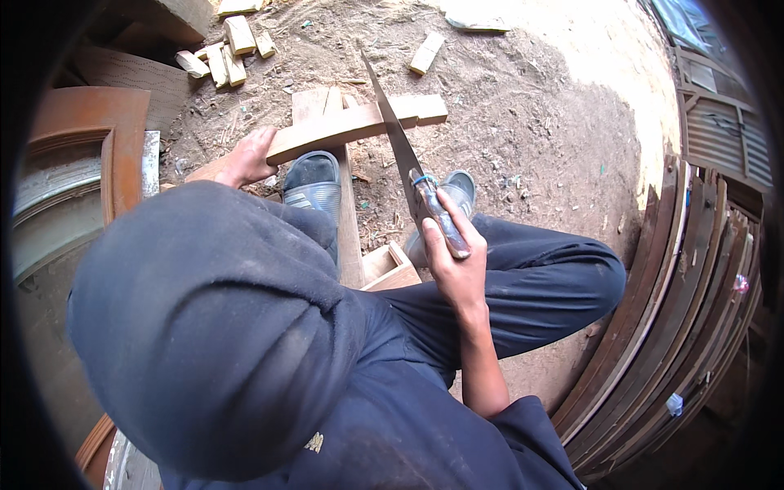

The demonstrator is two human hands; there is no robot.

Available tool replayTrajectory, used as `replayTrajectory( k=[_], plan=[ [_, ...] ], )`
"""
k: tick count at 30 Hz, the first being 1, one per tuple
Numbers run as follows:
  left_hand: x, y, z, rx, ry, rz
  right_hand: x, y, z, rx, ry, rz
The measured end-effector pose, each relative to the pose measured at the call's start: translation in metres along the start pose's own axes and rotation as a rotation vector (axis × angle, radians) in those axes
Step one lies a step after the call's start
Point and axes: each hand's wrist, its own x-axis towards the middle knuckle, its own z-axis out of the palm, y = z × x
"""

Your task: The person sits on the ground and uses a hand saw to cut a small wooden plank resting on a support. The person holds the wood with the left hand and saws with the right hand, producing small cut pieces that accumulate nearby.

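My left hand (249, 159) grips a light wooden batten (318, 132) that lies crosswise over a longer plank (351, 245). My right hand (452, 265) is closed on the taped handle of a handsaw (405, 159), whose blade crosses the batten near its right end. My left sandaled foot (312, 186) is on the plank just below the batten. The right sandal (457, 189) is beside the saw handle. A small open wooden box (384, 265) sits under my right leg.
Several offcuts (238, 37) lie at the upper left, another block (426, 53) farther right on the dirt. Wooden frames (122, 131) stand at the left. Stacked long boards (653, 318) run along the right, with corrugated sheeting (723, 147) beyond.
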Motion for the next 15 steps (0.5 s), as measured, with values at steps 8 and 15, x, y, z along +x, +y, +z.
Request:
replayTrajectory(
  k=[8,15],
  plan=[
    [-0.003,0.009,-0.009,-0.085,-0.187,-0.049,-0.046,-0.03,-0.01,0.101,0.032,0.203],
    [0.005,0.009,-0.02,-0.01,-0.28,-0.046,-0.016,-0.028,-0.004,-0.168,-0.045,-0.051]
  ],
)
